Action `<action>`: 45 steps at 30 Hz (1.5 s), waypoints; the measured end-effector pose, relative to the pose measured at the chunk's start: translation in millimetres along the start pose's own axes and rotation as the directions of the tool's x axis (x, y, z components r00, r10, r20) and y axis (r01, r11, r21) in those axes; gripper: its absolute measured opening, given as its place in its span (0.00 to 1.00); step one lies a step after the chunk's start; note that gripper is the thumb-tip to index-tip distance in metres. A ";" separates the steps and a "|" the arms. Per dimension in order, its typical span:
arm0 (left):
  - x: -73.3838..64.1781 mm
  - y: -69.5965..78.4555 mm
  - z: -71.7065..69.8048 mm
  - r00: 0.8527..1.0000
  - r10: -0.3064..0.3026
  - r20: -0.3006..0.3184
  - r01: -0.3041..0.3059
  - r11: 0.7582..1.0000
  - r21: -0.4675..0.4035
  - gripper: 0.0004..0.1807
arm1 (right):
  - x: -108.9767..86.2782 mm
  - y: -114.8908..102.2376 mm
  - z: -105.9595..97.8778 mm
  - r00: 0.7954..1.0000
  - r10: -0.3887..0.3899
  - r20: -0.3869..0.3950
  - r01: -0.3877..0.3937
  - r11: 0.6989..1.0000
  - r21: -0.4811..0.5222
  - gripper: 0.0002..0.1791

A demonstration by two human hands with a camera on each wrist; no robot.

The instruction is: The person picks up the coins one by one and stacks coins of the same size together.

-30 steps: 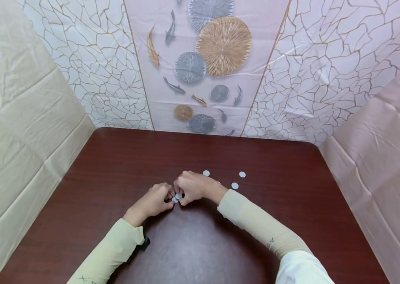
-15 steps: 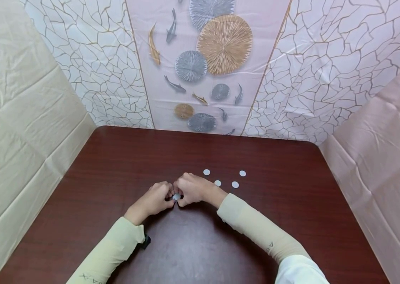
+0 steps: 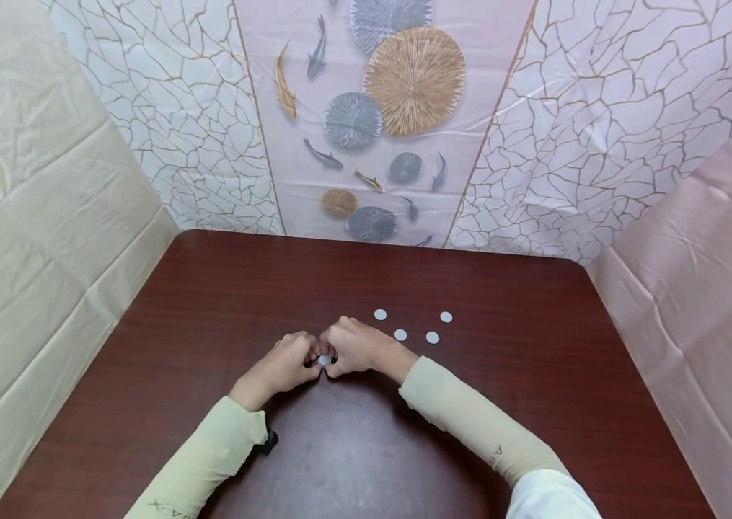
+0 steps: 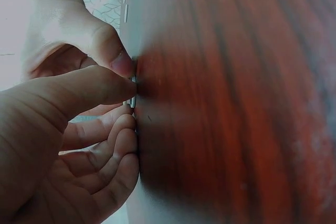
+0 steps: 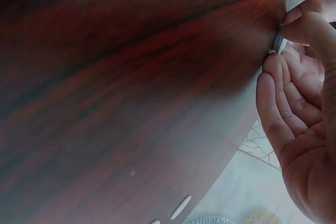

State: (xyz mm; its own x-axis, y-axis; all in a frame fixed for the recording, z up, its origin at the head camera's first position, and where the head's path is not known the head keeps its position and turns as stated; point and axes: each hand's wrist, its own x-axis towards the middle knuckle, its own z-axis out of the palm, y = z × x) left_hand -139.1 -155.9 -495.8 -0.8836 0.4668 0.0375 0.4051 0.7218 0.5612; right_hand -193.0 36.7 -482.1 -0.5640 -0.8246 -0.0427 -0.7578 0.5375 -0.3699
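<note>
Curled fingers and thumbs of my left hand point(image 3: 283, 362) and right hand point(image 3: 354, 346) close in on a small stack of pale discs point(image 3: 324, 360), each hand pinching the edge from its own side, the gap between thumb and fingertips narrow. My hands rest low on the dark reddish table point(image 3: 353, 447), and the stack lies between them; edge-on, more than one thin layer shows, though I cannot tell how many. Four loose discs point(image 3: 401, 334) lie flat beyond my right wrist, apart from one another, two nearer and two farther. Pale sleeves point(image 3: 469, 418) cover my forearms, and past the table's far edge hangs a cloth point(image 3: 366, 158) printed with fish and fringed rounds
</note>
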 end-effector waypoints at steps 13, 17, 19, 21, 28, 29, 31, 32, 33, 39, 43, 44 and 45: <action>-0.7 3.0 -0.2 0.999 -0.034 0.006 0.034 0.999 -0.003 0.06 | -2.2 0.1 -0.9 1.000 -0.013 -0.005 0.014 0.999 0.029 0.07; -0.2 3.3 -1.6 1.000 -0.030 0.008 0.030 1.000 0.007 0.06 | -2.7 2.0 -1.6 1.000 -0.016 -0.009 0.016 0.998 0.063 0.07; 0.3 3.1 -1.9 1.000 -0.025 0.006 0.025 1.000 0.013 0.05 | -3.2 2.9 -2.0 1.000 -0.021 -0.012 0.022 0.997 0.075 0.07; 0.7 3.1 -2.4 1.000 -0.024 0.005 0.024 1.000 0.017 0.05 | -3.3 3.9 -2.0 0.999 -0.029 -0.014 0.030 0.996 0.083 0.07; 0.0 2.3 -2.5 1.000 -0.018 0.006 0.018 1.000 0.020 0.05 | -3.0 4.4 -2.7 0.999 -0.035 0.006 0.035 0.995 0.091 0.07; -0.2 2.3 -2.5 1.000 -0.017 0.005 0.017 1.000 0.022 0.05 | -2.9 4.2 -2.9 0.999 -0.034 0.009 0.033 0.995 0.092 0.07; -0.7 2.5 -2.7 1.000 -0.016 0.004 0.016 1.000 0.024 0.05 | -2.7 4.2 -3.0 0.999 -0.031 0.013 0.029 0.995 0.095 0.06; -0.9 2.4 -2.7 1.000 -0.016 0.004 0.016 1.000 0.026 0.05 | -2.7 4.3 -3.1 0.999 -0.029 0.014 0.028 0.995 0.095 0.06; -1.0 2.3 -2.7 1.000 -0.014 0.003 0.014 1.000 0.025 0.05 | -2.7 4.4 -3.1 0.999 -0.029 0.015 0.027 0.995 0.096 0.06; -1.5 2.1 -2.2 1.000 -0.004 0.005 0.004 1.000 0.024 0.05 | -2.9 4.3 -3.2 0.999 -0.026 0.021 0.024 0.995 0.099 0.07; -2.4 2.3 -2.3 1.000 0.012 0.001 -0.012 0.999 0.035 0.05 | -2.7 3.4 -3.2 0.999 -0.025 0.021 0.023 0.995 0.099 0.06; -2.6 2.4 -2.3 1.000 0.017 0.000 -0.017 0.999 0.036 0.05 | -2.6 3.0 -3.5 0.999 -0.025 0.020 0.022 0.995 0.100 0.06; -2.8 2.4 -2.3 1.000 0.020 -0.002 -0.020 0.999 0.039 0.05 | -2.5 2.6 -3.6 0.999 -0.025 0.021 0.022 0.995 0.101 0.06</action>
State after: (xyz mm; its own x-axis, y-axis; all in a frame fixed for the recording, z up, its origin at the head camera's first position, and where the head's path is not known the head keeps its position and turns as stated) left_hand -136.2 -156.6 -492.6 -0.8756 0.4804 0.0508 0.4318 0.7313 0.5280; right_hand -194.8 40.8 -479.5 -0.5382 -0.8411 -0.0530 -0.7330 0.4983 -0.4630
